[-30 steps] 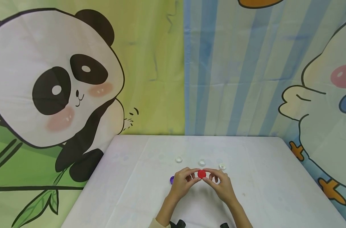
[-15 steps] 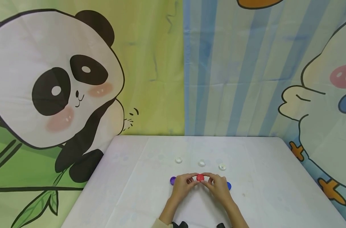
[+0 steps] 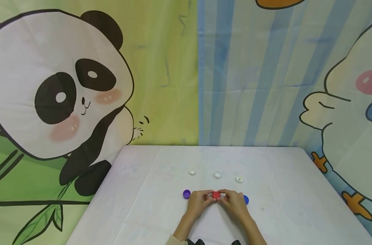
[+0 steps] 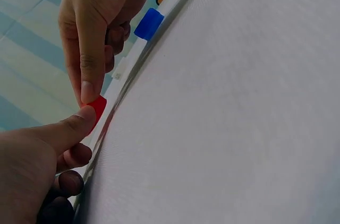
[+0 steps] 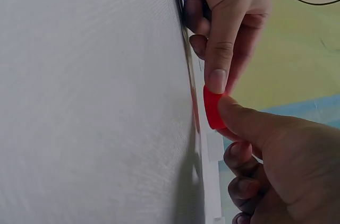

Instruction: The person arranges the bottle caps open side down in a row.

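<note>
Both hands pinch a small red round cap [image 3: 216, 195] between thumb and fingertips, the left hand [image 3: 199, 204] at its left side and the right hand [image 3: 235, 205] at its right. In the right wrist view the red cap [image 5: 213, 108] appears on edge, low over the white tabletop; whether it touches the table I cannot tell. A purple round cap [image 3: 186, 194], hollow side showing, lies just left of the left hand. Beside the right hand is a blue round cap [image 3: 246, 199], partly covered by that hand; the left wrist view also shows this blue cap [image 4: 149, 24].
Farther back on the white table [image 3: 155, 204] lie three small white round pieces: a left one [image 3: 192, 172], a middle one [image 3: 217, 175] and a right one [image 3: 239, 179]. A patterned cloth with a panda [image 3: 91, 85] hangs behind the table.
Both hands have come nearer the person and lower with the red cap, which now shows more flatly between them. The purple and blue caps have come into fuller view.
</note>
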{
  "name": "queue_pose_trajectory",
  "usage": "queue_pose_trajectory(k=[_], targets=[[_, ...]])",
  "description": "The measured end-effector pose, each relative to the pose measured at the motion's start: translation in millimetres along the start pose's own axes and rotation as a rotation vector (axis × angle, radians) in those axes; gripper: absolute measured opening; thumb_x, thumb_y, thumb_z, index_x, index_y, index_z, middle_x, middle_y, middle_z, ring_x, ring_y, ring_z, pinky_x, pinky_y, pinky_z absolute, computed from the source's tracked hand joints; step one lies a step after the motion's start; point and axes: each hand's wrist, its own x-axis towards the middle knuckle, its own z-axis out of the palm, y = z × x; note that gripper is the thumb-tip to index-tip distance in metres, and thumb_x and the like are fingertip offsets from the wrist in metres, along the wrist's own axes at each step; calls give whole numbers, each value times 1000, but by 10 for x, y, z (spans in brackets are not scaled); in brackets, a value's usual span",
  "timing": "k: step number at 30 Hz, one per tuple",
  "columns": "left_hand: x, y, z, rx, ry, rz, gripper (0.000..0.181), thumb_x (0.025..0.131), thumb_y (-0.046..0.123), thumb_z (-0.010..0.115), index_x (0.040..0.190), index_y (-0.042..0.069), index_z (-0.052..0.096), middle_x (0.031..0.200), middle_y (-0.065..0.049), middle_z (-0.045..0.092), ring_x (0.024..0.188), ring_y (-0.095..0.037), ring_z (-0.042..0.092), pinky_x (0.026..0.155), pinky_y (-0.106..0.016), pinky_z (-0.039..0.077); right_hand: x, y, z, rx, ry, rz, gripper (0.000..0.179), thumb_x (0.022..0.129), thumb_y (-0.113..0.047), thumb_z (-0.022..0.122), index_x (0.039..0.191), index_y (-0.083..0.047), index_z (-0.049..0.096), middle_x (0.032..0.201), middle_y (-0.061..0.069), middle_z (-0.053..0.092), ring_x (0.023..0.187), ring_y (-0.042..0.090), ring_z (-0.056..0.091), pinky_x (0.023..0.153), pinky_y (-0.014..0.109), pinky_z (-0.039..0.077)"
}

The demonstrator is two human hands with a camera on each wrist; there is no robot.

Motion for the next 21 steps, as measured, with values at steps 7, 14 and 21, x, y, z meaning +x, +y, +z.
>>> queue_pose_trajectory(k=[7, 14, 21], targets=[[-5, 6, -12, 68, -42, -5, 28, 71, 39, 71, 94, 22, 71, 52, 16, 50, 48, 9, 36, 46, -9, 30, -18, -2, 12, -7, -24, 9, 24, 71, -30, 74, 93, -20, 70, 45, -16, 33, 42, 1, 28, 53, 25, 26], [11, -10, 0, 131, -47, 16, 29, 71, 41, 70, 93, 22, 72, 50, 17, 44, 46, 7, 32, 43, -10, 26, -17, -8, 16, -40, -36, -5, 26, 73, -29, 72, 95, -15, 71, 48, -15, 34, 48, 2, 30, 60, 27, 26], [-33, 15, -83, 39, -113, -56, 41, 72, 33, 72, 108, 13, 67, 50, 14, 43, 45, 5, 31, 42, -14, 29, -26, -68, -20, 27, -58, 29, 37, 80, -38, 65, 107, -12, 67, 46, -14, 38, 43, 2, 32, 63, 29, 29]])
